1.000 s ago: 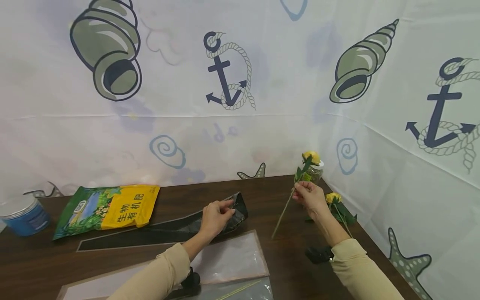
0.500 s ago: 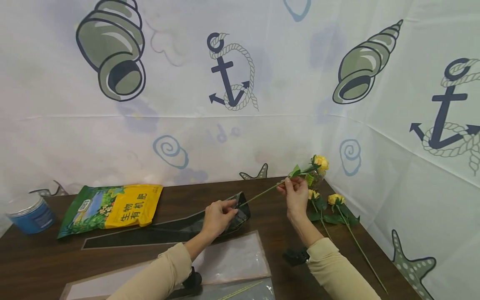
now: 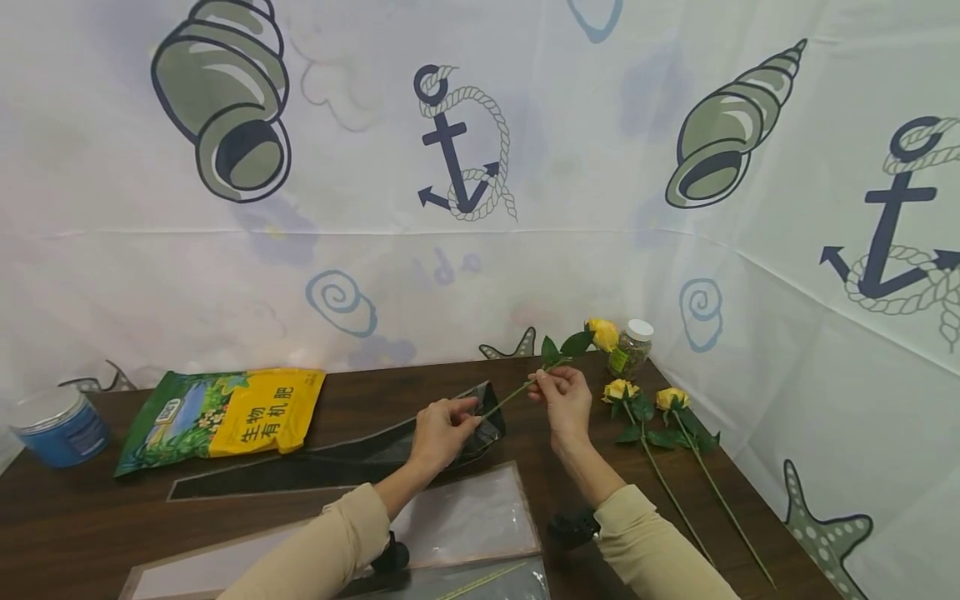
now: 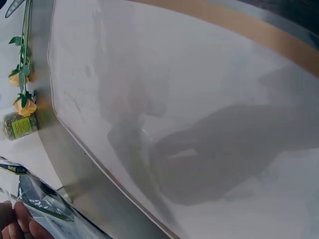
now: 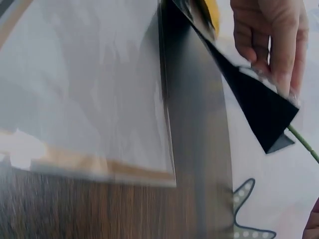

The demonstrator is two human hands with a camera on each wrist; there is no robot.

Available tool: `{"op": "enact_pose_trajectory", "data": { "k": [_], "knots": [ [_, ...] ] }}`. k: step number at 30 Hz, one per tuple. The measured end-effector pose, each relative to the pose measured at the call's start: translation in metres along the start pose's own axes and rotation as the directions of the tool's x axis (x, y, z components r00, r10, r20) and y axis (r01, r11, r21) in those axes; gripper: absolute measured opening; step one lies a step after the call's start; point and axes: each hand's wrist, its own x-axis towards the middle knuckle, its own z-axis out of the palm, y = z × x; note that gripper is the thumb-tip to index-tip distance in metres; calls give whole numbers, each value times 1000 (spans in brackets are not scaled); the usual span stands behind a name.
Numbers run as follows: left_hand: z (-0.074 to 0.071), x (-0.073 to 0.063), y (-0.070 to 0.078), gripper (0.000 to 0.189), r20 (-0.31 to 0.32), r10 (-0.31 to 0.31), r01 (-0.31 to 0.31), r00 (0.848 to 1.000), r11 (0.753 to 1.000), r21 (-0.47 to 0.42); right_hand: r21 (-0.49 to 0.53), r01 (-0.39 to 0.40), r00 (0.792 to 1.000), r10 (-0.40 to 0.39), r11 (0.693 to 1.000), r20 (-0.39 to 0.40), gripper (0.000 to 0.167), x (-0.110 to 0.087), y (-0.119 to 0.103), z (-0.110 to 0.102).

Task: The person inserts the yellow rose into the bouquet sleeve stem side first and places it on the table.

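Note:
My left hand (image 3: pixel 442 429) pinches the rim of a black flower sleeve (image 3: pixel 300 475) with a clear face, lifting its mouth end off the table. In the right wrist view that hand's fingers (image 5: pixel 281 62) grip the edge of the dark sleeve (image 5: pixel 256 107). To the right, my right hand (image 3: pixel 564 408) pinches the stem of a yellow rose (image 3: pixel 602 335). The bloom points up and right, and the stem (image 5: pixel 304 143) slants down to the sleeve's mouth; its lower end is hidden there. Only part of the right hand (image 5: pixel 313 224) shows at that view's edge.
Two more yellow roses (image 3: pixel 621 390) lie at the right, near a white-lidded jar (image 3: pixel 630 354). Behind the sleeve is a green and yellow fertilizer bag (image 3: pixel 225 417), with a blue tub (image 3: pixel 62 429) farther left. Flat wrapping sheets (image 3: pixel 468 517) lie in front.
My right hand has brought the rose leftward from beside the jar, tilting its stem and moving the lower end to the sleeve's mouth. The left hand keeps its pinch, nearly still.

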Motion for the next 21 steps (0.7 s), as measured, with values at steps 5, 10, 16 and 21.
{"op": "enact_pose_trajectory", "data": {
  "k": [5,10,16,21],
  "knots": [
    [1,0,1,27,-5,4,-4,1000,1000,4,79,-113,993,116,990,-26,16,-2,1,4],
    [2,0,1,28,-9,-13,13,1000,1000,14,180,-250,967,254,951,1,3,-4,-1,4],
    [3,2,4,26,-12,8,-7,1000,1000,12,236,-287,956,292,928,13,16,-6,-3,5],
    [4,5,9,26,-26,17,-17,1000,1000,17,179,-278,959,282,944,3,14,-7,-1,8]
  ]
}}
